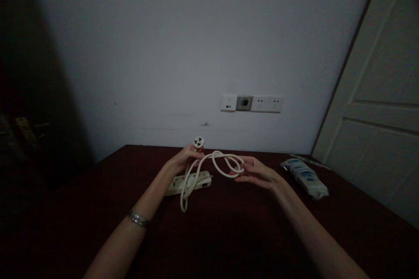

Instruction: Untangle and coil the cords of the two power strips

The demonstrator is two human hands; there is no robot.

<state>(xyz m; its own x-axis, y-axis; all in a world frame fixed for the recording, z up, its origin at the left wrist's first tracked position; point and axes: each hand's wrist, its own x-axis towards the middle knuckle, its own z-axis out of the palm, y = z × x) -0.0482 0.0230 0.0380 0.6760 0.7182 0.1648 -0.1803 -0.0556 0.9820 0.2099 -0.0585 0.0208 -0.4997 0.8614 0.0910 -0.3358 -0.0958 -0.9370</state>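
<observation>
My left hand (pixel 188 157) is closed around the white plug (pixel 198 142), whose pin face points up and toward me. From it a white power cord (pixel 225 157) runs in loose loops between my hands. My right hand (pixel 257 171) pinches the looped part of the cord at the right, fingers curled. Another loop of the cord hangs down below my left hand. Behind that loop, a white power strip (pixel 204 179) lies on the dark red table (pixel 209 235), partly hidden by the cord and my left arm.
To the right on the table lies a plastic-wrapped pack (pixel 306 178) with blue marks. Beyond the table's back edge, the wall carries white sockets (pixel 267 104) and a grey socket plate (pixel 244 103). A pale panelled door (pixel 376 109) stands at the right.
</observation>
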